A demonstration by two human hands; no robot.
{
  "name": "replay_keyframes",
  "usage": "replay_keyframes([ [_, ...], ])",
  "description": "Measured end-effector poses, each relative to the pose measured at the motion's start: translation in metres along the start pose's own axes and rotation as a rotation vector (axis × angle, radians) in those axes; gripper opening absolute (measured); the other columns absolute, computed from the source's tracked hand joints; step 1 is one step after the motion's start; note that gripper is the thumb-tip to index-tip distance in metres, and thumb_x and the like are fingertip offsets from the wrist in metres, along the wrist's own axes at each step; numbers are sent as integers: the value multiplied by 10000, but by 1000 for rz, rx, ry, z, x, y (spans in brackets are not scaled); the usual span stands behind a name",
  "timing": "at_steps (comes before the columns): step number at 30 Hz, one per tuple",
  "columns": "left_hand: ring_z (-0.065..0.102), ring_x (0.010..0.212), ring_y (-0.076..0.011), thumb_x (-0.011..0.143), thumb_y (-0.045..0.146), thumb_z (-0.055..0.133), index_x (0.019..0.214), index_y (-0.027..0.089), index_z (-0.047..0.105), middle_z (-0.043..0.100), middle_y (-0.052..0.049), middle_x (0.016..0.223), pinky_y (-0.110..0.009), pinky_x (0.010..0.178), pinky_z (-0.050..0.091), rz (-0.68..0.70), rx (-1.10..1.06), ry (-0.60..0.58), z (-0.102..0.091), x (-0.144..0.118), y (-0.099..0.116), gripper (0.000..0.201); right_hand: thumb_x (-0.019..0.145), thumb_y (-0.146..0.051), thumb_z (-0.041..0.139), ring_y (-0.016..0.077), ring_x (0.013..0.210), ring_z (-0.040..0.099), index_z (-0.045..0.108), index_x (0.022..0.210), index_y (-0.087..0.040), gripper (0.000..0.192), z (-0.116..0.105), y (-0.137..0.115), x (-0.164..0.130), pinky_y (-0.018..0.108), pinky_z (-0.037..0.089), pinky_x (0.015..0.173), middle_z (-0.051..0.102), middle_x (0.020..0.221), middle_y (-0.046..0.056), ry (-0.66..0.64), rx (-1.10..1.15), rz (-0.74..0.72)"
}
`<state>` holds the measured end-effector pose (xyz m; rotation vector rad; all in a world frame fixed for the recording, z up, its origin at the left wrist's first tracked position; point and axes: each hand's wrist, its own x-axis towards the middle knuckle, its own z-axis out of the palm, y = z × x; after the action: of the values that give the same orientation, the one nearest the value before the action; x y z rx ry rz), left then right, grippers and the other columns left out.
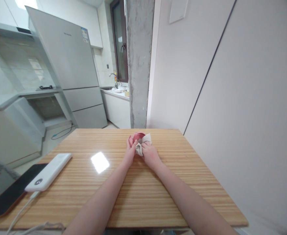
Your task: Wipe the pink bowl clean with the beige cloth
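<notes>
Wood table (158,195), fridge (70,65) at 10 o'clock beyond it. Phone (8,195) and power bank (49,171) at table's 9 o'clock edge. Red cup (138,135) at 12 o'clock, far centre. Left hand (130,151) curled around cup; right hand (150,155) clamped on cloth (141,146), pressed against cup.

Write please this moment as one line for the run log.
left hand: holds red cup | right hand: presses beige cloth on cup | wooden table: power bank, phone
</notes>
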<state>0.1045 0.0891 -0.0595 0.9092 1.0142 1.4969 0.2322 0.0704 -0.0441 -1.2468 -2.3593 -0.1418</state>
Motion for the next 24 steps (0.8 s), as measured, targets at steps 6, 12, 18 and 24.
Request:
replay_keyframes([
  [6,585,1180,-235,738,433,747,1394,187,446,559,-138,1365,-330,966,496,20,87,-3,-16,8,17,763,866,-172,625,196,976,505,662,952,-165,93,-6,10,1,303,424,830,638,973,69,-9,52,-158],
  [12,652,1050,-215,648,428,818,1462,295,289,558,-118,1367,-306,802,561,-84,-71,-88,-2,-5,9,980,922,-157,540,205,941,504,669,933,-158,129,7,9,-1,328,417,829,641,920,74,46,-6,-50],
  [18,581,1178,-254,674,422,785,1209,188,549,617,-128,1253,-352,981,477,129,151,84,-11,3,15,629,914,-151,561,197,991,513,660,965,-169,113,3,9,1,309,424,802,645,980,71,39,36,-115],
  [24,609,1127,-243,681,417,780,1373,213,401,583,-137,1294,-369,971,477,149,108,52,-7,0,14,814,931,-167,530,218,1005,513,666,964,-179,141,0,0,1,336,436,818,648,983,89,23,-23,-43],
])
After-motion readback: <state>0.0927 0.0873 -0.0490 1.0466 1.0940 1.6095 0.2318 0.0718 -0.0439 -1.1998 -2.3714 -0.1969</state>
